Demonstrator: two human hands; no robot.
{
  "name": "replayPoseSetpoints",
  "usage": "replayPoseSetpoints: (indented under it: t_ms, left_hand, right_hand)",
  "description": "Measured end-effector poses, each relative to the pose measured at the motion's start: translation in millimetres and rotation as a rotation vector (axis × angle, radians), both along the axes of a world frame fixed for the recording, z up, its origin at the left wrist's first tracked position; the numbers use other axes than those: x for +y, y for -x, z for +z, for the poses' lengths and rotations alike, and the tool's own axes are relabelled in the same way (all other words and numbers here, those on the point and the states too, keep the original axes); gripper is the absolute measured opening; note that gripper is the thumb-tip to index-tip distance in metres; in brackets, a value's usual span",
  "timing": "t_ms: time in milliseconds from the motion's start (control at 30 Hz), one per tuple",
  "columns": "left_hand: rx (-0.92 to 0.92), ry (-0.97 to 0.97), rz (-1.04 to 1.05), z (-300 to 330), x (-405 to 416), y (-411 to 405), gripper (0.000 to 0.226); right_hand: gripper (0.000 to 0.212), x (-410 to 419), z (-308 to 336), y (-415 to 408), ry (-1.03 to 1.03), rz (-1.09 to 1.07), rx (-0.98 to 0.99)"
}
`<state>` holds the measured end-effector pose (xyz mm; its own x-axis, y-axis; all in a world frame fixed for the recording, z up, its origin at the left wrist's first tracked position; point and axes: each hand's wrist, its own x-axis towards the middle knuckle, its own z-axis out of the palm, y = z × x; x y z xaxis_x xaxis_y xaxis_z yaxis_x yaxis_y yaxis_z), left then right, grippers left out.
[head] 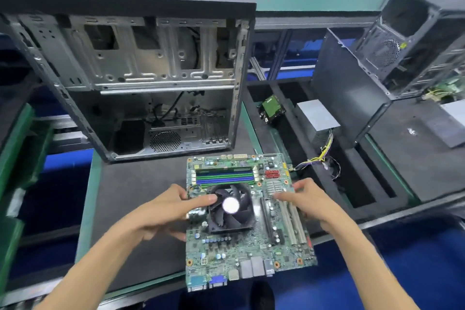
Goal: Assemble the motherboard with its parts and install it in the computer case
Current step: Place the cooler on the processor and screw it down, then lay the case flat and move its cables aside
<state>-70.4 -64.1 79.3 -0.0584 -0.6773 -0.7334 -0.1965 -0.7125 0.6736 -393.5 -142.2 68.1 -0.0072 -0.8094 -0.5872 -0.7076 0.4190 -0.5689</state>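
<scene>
Open black-and-silver steel computer case (141, 78), far left and behind: it lies with its open side toward the camera, drive bays at top, rear fan grille and slot openings at the bottom. Loose black cables hang inside near the middle. It sits on the dark foam-covered tabletop (130, 184).

Left hand (171, 209): clamped on the left edge of the green motherboard (246, 221), thumb laid across the top toward the black round-bladed cooler fan (230, 206), fingers curled under the edge.

The motherboard is in front of the case and well clear of it, its near edge with the blue and grey port block overhanging the tabletop rim. Fan is mounted; blue and green memory slots sit beyond it, and one appears filled. Whether the board is lifted or partly resting on the foam, I cannot tell.

Right hand (309, 199): gripping the right edge, fingers spread over the pale expansion slots.

Judgement: the step is carrying the board into the case.
- Keep grip on edges, off the fan blades and small components.
- The ports likely belong at the case's rear panel, so the board will need turning.
- Sweep the hanging cables aside first.
- Lower it flat onto the standoffs.

Right of this: a grey metal power supply (318, 118) with yellow wires in a foam tray.
</scene>
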Motion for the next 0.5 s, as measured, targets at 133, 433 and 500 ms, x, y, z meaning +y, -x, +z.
replayPoseSetpoints:
  t_ms: [133,433,500]
  left_hand:
    - [0.041,0.052,-0.022,1.5,-27.0,69.2,0.084]
    - [0.05,-0.004,-0.025,-27.9,-84.7,215.5,0.059]
    - [0.016,-0.027,-0.03,-35.7,-94.7,237.0,0.064]
  right_hand:
    - [0.053,-19.8,-0.8,65.2,0.044,-0.075,-0.065]
    - [0.064,-67.2,-24.4,195.1,0.105,-0.14,-0.041]
    - [0.065,-74.1,-31.1,216.4,0.103,-0.149,-0.032]
